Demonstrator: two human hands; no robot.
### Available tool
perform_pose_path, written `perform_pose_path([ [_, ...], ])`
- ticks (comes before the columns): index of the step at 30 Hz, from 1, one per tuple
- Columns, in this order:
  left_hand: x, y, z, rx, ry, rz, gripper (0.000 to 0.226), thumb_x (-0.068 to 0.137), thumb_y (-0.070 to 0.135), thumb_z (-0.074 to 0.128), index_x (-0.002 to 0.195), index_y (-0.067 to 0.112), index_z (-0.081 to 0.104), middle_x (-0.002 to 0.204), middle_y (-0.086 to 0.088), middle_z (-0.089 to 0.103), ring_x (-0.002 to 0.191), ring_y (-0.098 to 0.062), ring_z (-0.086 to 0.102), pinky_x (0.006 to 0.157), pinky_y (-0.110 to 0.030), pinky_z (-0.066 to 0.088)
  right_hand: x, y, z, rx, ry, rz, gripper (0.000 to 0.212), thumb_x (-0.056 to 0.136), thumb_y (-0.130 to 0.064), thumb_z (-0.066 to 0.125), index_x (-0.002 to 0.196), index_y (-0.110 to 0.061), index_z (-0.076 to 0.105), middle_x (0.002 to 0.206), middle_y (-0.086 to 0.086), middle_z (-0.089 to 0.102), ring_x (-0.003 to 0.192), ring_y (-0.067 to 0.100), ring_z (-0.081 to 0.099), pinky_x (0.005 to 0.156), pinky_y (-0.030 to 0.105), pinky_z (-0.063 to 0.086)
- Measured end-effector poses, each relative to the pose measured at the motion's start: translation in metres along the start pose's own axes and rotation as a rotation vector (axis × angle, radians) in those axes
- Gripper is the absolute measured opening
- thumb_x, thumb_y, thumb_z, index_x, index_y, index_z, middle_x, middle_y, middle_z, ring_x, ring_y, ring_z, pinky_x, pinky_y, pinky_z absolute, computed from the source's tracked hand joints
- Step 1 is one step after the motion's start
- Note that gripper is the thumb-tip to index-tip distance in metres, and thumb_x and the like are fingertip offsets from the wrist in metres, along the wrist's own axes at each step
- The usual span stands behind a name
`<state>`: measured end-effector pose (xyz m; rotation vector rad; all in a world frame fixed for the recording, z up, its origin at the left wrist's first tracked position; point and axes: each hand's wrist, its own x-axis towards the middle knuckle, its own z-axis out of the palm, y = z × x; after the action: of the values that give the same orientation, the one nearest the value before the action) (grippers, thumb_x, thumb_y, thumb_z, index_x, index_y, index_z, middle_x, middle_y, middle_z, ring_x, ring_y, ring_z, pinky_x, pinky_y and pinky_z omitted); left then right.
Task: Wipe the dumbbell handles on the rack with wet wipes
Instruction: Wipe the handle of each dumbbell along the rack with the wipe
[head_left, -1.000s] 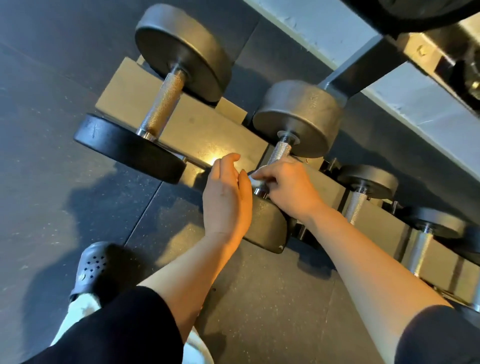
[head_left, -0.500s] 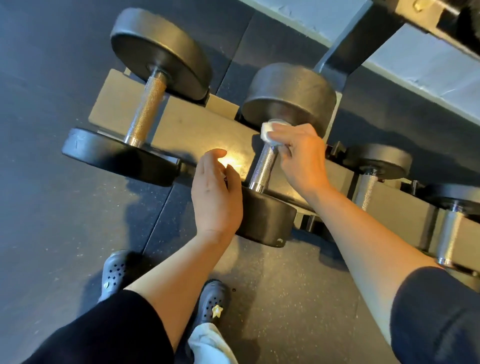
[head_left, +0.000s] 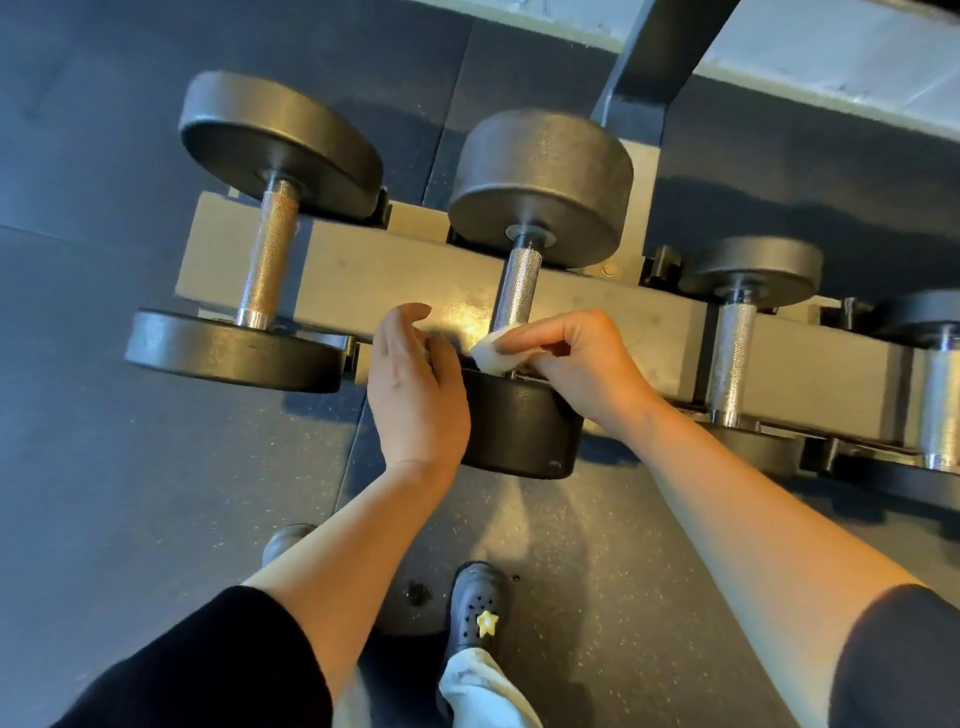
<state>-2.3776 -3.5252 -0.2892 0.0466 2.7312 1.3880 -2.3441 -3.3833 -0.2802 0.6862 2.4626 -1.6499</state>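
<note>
Four dumbbells lie across the grey rack (head_left: 395, 270), and the second dumbbell from the left (head_left: 524, 291) is the one being cleaned. The wet wipe (head_left: 491, 357) is folded small and sits at the near end of its knurled handle (head_left: 514, 288), just above the near weight head (head_left: 519, 423). The right hand (head_left: 582, 364) pinches the wipe with curled fingertips. The left hand (head_left: 415, 389) rests on the left side of that head, fingers relaxed and loosely bent, holding nothing. I judge the risk is that the small wipe touches only the top of the handle, so the underside stays dirty. The wipe may also catch on the rough knurling and tear. The handles of the leftmost dumbbell (head_left: 267, 254) and the third dumbbell (head_left: 732, 348) are bare.
</note>
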Motion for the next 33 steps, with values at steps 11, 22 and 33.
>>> perform_pose_path([
  [11,-0.003,0.025,0.01,0.184,-0.117,0.229,0.021,0.092,0.016,0.052,0.113,0.016,0.053,0.079,0.01,0.048,0.067,-0.001,0.045,0.062,-0.007,0.035,0.043,0.008,-0.007,-0.13,0.448,-0.145,0.026,0.079,-0.002,0.069,0.104,-0.011,0.072,0.103,0.003,0.07,0.096,0.011,0.061,0.085,0.023,0.05],
  [22,-0.004,0.033,0.014,0.266,-0.111,0.175,0.023,0.085,0.008,0.05,0.107,0.013,0.056,0.074,0.004,0.052,0.071,-0.014,0.05,0.066,-0.03,0.04,0.001,0.012,0.0,-0.073,0.125,-0.08,0.008,0.075,-0.014,0.074,0.083,-0.012,0.075,0.088,0.002,0.069,0.085,0.016,0.062,0.08,0.029,0.049],
  [33,-0.005,0.033,0.014,0.312,-0.115,0.264,0.016,0.088,0.006,0.049,0.1,0.012,0.057,0.066,0.007,0.045,0.06,-0.007,0.046,0.06,-0.006,0.036,0.035,0.041,-0.007,-0.079,0.437,-0.068,0.02,0.075,-0.016,0.065,0.092,-0.011,0.074,0.092,0.006,0.07,0.086,0.022,0.064,0.073,0.035,0.052],
])
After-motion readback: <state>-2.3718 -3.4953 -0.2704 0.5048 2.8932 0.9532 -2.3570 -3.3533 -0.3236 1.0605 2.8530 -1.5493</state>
